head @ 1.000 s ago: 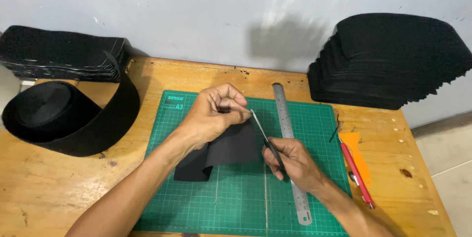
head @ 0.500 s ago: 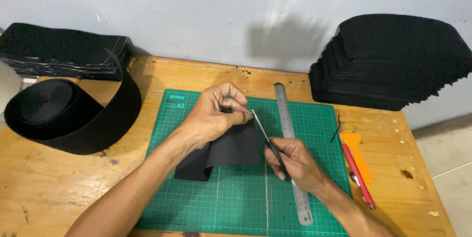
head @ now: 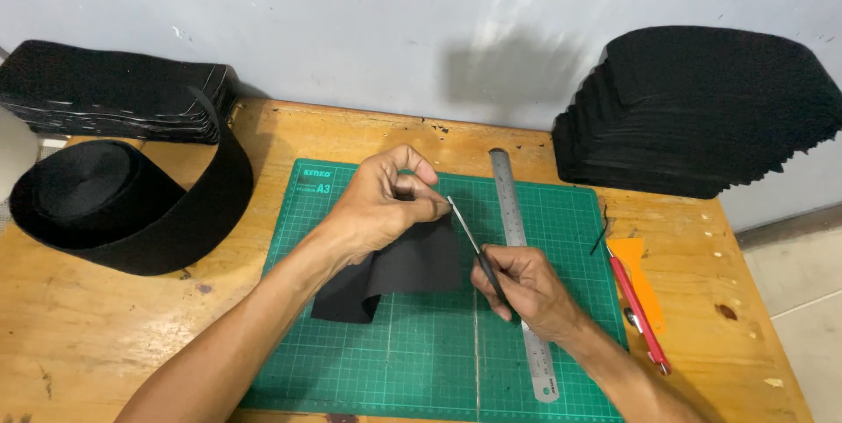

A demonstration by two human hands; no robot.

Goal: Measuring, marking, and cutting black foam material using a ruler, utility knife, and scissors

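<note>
We are cataloguing, largest first. A wooden table (head: 114, 335) is carrying everything. A stack of black cut fabric pieces (head: 702, 112) is sitting at its far right corner; a lower stack of black strips (head: 114, 99) is lying at the far left corner, and a roll of wide black webbing (head: 114, 204) is resting just in front of it. A green cutting mat (head: 421, 362) is covering the table's middle. A steel ruler (head: 519, 248) is lying along the mat's right part, running from the far edge toward the near edge.

We are holding a black fabric piece (head: 412, 265) over the mat's centre with our left hand (head: 377, 208), whose fingertips are pressed together, pinching the piece's upper right corner and lifting it. Our right hand (head: 522, 287) is closed around the dark handle of a slim blade tool (head: 469, 234). Its long axis is slanting up and left, and its tip is meeting the pinched corner just beside the left fingertips. An orange-and-red cutter (head: 636, 300) is lying near the table's right edge.
</note>
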